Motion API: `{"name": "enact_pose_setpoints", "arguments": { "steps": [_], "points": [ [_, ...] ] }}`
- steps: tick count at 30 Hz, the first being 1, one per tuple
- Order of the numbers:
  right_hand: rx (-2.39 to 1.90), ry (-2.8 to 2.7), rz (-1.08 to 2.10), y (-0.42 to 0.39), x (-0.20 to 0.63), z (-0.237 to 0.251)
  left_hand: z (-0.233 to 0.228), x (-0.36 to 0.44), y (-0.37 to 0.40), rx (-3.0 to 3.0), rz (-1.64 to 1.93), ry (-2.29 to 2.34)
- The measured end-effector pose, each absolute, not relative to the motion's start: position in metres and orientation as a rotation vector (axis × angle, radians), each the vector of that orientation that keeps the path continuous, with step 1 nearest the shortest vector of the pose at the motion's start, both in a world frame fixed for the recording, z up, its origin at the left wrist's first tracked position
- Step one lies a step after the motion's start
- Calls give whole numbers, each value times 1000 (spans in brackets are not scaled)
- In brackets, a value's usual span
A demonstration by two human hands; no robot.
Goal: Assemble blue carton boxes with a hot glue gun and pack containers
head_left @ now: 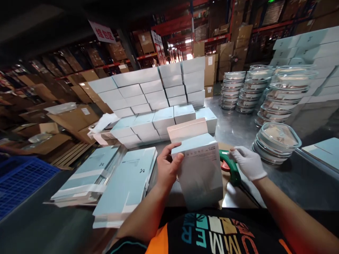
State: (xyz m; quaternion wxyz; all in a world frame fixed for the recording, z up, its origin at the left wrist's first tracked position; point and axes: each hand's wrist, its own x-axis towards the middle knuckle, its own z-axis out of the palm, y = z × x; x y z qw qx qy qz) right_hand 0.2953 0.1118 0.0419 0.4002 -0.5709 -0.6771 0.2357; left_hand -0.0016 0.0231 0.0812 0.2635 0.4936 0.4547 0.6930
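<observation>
My left hand point(169, 162) is bare and closed round the upper left corner of a pale blue and grey carton point(201, 173), thumb on the near face. The carton stands tilted in front of my chest, and a pinkish flap point(188, 127) sticks up behind its top. My right hand point(249, 164) wears a white glove. Its fingers are pinched together beside a green glue gun point(233, 169) with a red trigger. What the pinch holds, if anything, is too small to make out. The glue gun lies on the table right of the carton, its cord running toward me.
Flattened pale blue cartons point(127, 180) lie in stacks at the left. A wall of finished boxes point(148, 95) stands behind. Stacked lidded glass containers point(275, 141) occupy the right, with more boxes point(312, 46) beyond. A blue crate point(23, 180) is at the far left.
</observation>
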Motion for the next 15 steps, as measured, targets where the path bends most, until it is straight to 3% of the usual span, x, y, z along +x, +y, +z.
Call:
{"name": "enact_pose_setpoints", "arguments": {
  "steps": [3,5,10,15],
  "points": [
    [-965,-1492,1066,90,265,80,82,8,24,1415,1856,1151],
    [-861,-1492,1196,80,244,101,82,12,24,1489,1838,1100],
    [-835,-1623,1121,77,235,110,76,12,27,1685,1813,985],
    [-668,-1919,910,80,263,92,67,12,33,1668,2040,696]
  ]
}}
